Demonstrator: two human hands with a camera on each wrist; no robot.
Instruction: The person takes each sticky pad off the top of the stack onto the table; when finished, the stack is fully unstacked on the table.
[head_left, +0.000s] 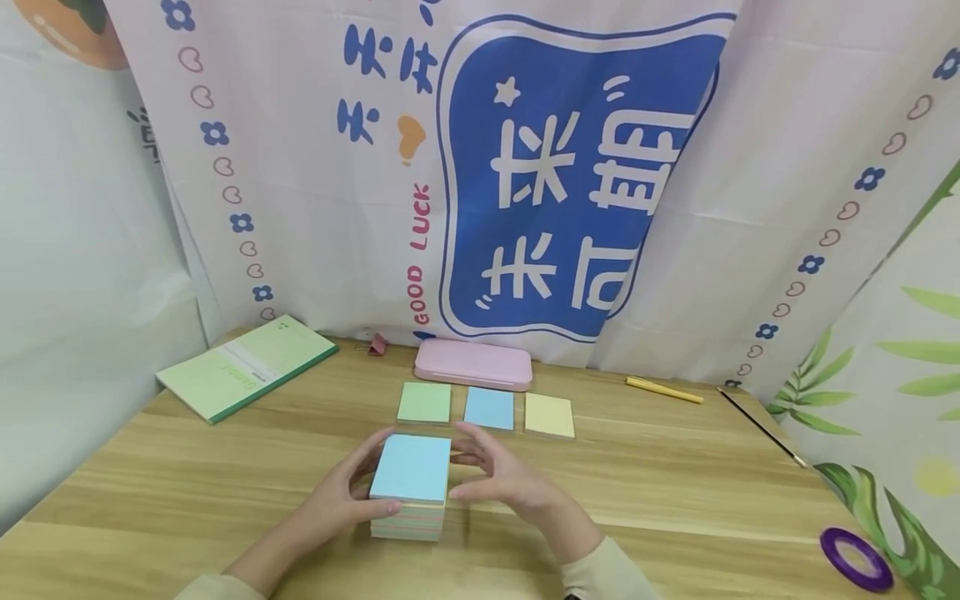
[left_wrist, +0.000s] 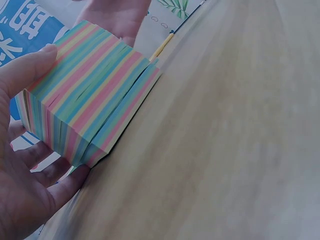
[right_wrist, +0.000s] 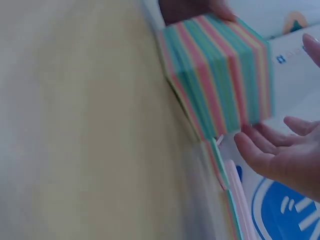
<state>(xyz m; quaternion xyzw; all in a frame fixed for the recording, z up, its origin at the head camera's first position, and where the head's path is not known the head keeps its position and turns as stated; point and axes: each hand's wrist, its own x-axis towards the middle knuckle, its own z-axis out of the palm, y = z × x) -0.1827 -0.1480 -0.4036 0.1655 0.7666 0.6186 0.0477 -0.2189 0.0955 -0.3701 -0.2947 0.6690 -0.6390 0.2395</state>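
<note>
A tall block of stacked sticky notes [head_left: 411, 468] stands near the front of the table, a blue sheet on top. Pink, yellow, green and blue layers show along its sides in the left wrist view. My left hand [head_left: 330, 504] grips it, thumb across the near side and fingers along the left side. On the right, my right hand [head_left: 517, 483] is held beside the block with fingers spread and slightly bent, holding nothing. The right wrist view shows a gap between the right palm [right_wrist: 295, 155] and the block. Behind lie a green pad [head_left: 424, 402], a blue pad [head_left: 489, 408] and a yellow pad [head_left: 549, 416].
A pink case [head_left: 473, 364] lies behind the pads, by a binder clip [head_left: 377, 344]. At the back left is a green notebook [head_left: 247, 367]. On the right are a yellow pen [head_left: 664, 390], a thin brush [head_left: 761, 427] and a purple tape roll [head_left: 828, 550]. A printed curtain [head_left: 315, 250] hangs behind.
</note>
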